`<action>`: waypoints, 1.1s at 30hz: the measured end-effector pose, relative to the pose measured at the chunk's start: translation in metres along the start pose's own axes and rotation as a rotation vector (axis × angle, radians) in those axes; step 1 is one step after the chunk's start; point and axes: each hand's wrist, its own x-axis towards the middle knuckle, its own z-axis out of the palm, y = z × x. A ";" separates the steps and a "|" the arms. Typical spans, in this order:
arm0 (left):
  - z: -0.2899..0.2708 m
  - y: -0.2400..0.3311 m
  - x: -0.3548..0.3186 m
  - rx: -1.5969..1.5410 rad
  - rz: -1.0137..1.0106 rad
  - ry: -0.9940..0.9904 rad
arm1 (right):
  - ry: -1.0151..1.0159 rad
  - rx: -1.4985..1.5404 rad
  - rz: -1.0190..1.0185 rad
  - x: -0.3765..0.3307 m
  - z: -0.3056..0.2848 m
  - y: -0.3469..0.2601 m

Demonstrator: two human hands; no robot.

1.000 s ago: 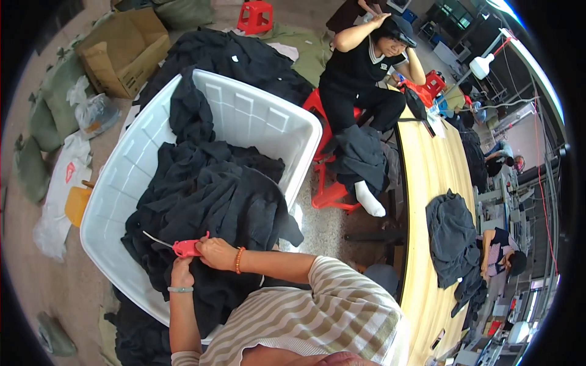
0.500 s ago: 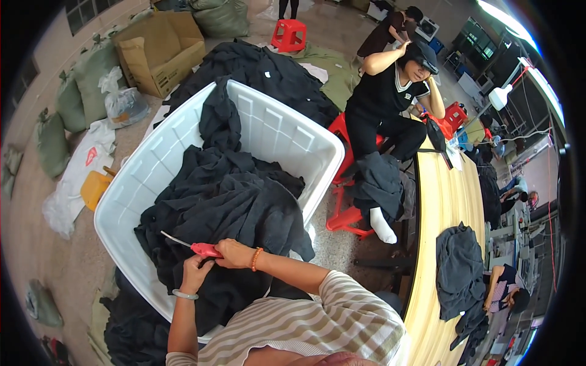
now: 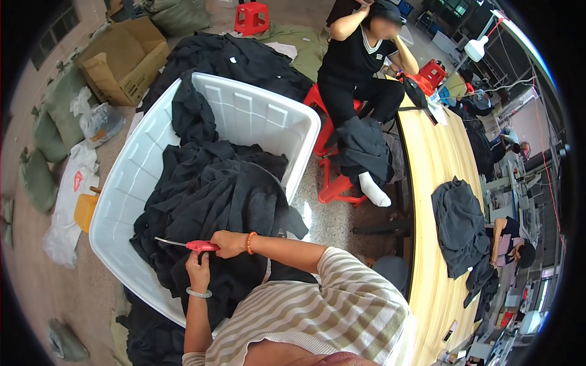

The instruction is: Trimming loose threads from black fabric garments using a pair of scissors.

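My right hand (image 3: 229, 244), with an orange bead bracelet at the wrist, is closed around the back of a pink-red handled tool (image 3: 201, 246). The tool's thin metal shaft (image 3: 170, 241) points left over dark cloth; its exact kind is unclear. Just below the handle my left hand (image 3: 198, 272), wearing a pale bangle, has its fingers pinched together. Something dark shows between those fingers, too small to make out. Beneath both hands lies a heap of black garments (image 3: 210, 195), filling much of a white plastic tub (image 3: 137, 137) and partly hanging over its far edge.
A person (image 3: 357, 67) sits on a red stool beyond the tub, arms raised to the head. Along the right runs a wooden table (image 3: 427, 244) bearing dark garments (image 3: 458, 226). Behind the tub lie a black cloth pile (image 3: 226, 61) and a cardboard box (image 3: 125, 64).
The view has shifted, so the tub and table sit differently in it. Both hands stay together at the pink-red tool, which lies a little more level.
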 end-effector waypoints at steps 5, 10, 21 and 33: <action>-0.002 -0.013 -0.004 -0.067 -0.126 0.019 | -0.001 0.091 0.110 -0.004 0.002 -0.005; 0.004 -0.024 -0.007 -0.175 -0.187 0.040 | 0.082 0.037 0.071 -0.012 0.014 -0.007; 0.007 -0.019 -0.013 -0.260 -0.290 0.048 | 0.015 0.200 0.189 -0.013 0.009 -0.003; 0.006 -0.033 -0.019 -0.284 -0.364 0.051 | -0.063 0.271 0.201 -0.016 0.003 0.002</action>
